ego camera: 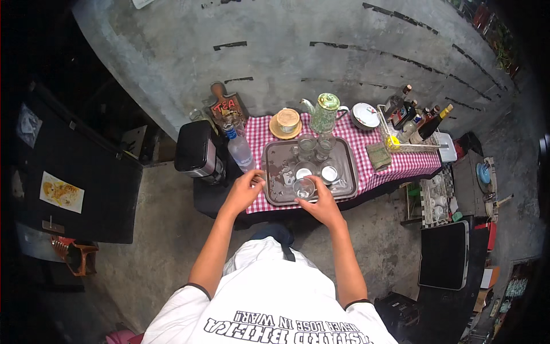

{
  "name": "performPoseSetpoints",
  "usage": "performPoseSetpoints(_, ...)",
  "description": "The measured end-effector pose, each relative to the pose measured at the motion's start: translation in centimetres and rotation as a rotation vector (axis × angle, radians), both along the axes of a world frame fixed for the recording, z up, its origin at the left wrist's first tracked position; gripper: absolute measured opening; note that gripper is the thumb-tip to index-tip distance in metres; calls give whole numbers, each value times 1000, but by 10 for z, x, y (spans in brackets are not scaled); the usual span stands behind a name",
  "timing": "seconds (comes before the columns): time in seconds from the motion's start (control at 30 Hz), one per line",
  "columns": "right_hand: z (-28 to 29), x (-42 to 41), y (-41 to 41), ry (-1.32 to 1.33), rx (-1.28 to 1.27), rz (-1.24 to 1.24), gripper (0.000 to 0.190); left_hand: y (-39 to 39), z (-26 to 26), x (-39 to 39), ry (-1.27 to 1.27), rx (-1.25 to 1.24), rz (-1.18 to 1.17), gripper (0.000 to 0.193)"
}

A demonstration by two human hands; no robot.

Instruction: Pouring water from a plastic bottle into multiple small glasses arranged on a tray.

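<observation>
My right hand [318, 202] is closed around a clear drinking glass [304, 188] at the front of a brown serving tray [275, 195]. My left hand [248, 189] is at the tray's left edge, fingers bent; whether it holds anything is too small to tell. Wet patches show on the tray's left part. Glass mugs [307, 146] stand at its back. Nearer the front are a glass with a white disc-like part [330, 173] and a similar one partly behind the held glass.
A clear bottle [240, 149] and a black appliance [195, 146] stand left. Behind the tray are a lidded cup [288, 119] and a green speckled enamel pot [325, 114]. Bowls [365, 116], a folded green cloth [378, 156] and a wire basket [412, 147] of bottles stand right.
</observation>
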State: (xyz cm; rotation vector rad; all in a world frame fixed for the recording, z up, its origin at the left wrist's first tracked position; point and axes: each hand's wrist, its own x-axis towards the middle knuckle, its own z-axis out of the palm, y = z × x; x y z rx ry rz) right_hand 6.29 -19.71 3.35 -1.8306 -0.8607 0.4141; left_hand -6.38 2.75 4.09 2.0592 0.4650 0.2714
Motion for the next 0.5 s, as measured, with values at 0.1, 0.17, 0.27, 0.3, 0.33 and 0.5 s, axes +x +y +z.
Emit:
performPoseSetpoints(0.1,8,-10,9,-11,-11,28,62,16,7,-7,-59,-61,173,30)
performPoseSetpoints(0.17,13,-13,18,6,-7,31,62,31,2,-7,-133,-23,280,33)
performPoseSetpoints(0.27,23,-14,33,10,-11,57,62,59,-4,2,-162,-36,339,44)
performPoseSetpoints(0.3,27,-14,38,9,-16,54,62,66,-2,7,-212,-9,369,49)
performPoseSetpoints(0.33,29,-14,43,7,-10,46,62,73,0,12,-208,-13,372,55)
performPoseSetpoints(0.5,32,-11,76,3,-36,12,63,102,0,39,-246,98,379,59)
